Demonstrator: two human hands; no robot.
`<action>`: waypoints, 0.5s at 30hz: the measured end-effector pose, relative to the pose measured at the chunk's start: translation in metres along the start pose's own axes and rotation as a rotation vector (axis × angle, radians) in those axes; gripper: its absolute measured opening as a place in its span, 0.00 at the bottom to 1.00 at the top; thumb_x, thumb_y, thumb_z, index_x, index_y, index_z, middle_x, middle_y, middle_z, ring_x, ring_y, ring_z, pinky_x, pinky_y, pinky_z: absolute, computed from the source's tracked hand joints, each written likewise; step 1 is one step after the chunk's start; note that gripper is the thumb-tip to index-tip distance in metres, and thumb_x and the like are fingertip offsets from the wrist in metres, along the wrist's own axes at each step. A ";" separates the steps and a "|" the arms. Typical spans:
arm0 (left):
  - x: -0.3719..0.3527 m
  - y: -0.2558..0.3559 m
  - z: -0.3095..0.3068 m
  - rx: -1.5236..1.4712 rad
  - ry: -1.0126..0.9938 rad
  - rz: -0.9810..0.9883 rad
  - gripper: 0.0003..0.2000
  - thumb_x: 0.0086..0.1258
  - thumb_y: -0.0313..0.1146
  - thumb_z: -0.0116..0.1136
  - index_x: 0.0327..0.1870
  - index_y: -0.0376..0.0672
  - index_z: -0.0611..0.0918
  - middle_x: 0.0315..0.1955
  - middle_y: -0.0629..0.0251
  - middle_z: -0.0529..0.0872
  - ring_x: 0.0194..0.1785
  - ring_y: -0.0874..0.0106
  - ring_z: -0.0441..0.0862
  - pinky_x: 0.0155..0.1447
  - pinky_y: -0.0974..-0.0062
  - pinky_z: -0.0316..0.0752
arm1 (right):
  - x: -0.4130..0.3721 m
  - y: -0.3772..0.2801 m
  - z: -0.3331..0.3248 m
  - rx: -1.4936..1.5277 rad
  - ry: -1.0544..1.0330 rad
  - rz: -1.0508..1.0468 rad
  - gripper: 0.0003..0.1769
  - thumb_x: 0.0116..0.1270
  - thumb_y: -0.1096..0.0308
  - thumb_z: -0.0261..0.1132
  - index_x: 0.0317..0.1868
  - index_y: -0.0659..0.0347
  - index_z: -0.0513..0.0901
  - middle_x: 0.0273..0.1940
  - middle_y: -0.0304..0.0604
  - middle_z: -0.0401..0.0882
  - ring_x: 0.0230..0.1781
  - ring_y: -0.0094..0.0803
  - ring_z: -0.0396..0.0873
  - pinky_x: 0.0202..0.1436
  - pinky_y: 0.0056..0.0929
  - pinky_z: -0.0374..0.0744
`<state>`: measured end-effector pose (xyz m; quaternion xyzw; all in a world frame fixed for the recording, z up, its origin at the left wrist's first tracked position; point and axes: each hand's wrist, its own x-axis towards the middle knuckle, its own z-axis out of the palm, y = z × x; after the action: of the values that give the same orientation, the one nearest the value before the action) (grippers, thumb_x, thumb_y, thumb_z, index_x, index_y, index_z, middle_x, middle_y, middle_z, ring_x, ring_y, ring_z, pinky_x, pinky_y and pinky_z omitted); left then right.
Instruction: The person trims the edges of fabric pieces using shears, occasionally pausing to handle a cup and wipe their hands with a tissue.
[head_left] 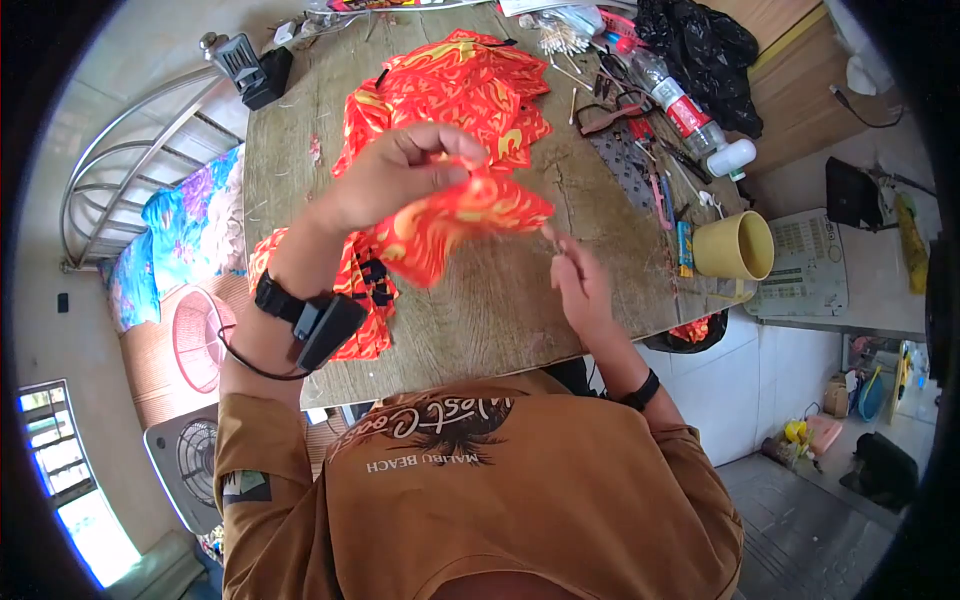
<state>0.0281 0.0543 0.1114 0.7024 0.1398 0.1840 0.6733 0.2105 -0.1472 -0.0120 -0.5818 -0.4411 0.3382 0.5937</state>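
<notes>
My left hand (405, 180) is raised over the table with thumb and fingers pinched on a red cloth piece (455, 225) patterned in orange and yellow. The cloth hangs down and to the right, slightly blurred. Close to its right corner, my right hand (582, 285) is closed with the fingertips pointing up at it. Whatever sits between those fingertips is too small and smeared to name. Beyond my left hand lies a heap of similar red cloth pieces (450, 95). Beside my left forearm is another stack of cloth pieces (370, 320) with black parts on it.
The wooden table (500, 310) holds a plastic bottle (685, 110), glasses (610, 110), a black plastic bag (705, 60) and a yellow cup (735, 246) along its right side. A black device (262, 75) stands at the far left corner. A fan (195, 455) is at lower left.
</notes>
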 end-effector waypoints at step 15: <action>-0.033 -0.021 0.024 -0.195 -0.160 -0.199 0.11 0.63 0.23 0.59 0.46 0.39 0.77 0.42 0.71 0.79 0.48 0.79 0.75 0.54 0.80 0.70 | 0.006 -0.043 0.012 -0.104 -0.353 0.124 0.08 0.59 0.67 0.67 0.35 0.60 0.79 0.26 0.26 0.73 0.25 0.13 0.66 0.27 0.16 0.63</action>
<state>0.0098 0.0195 0.0879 0.6287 0.1364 0.0725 0.7622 0.1971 -0.1412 0.0308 -0.5695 -0.5185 0.4476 0.4544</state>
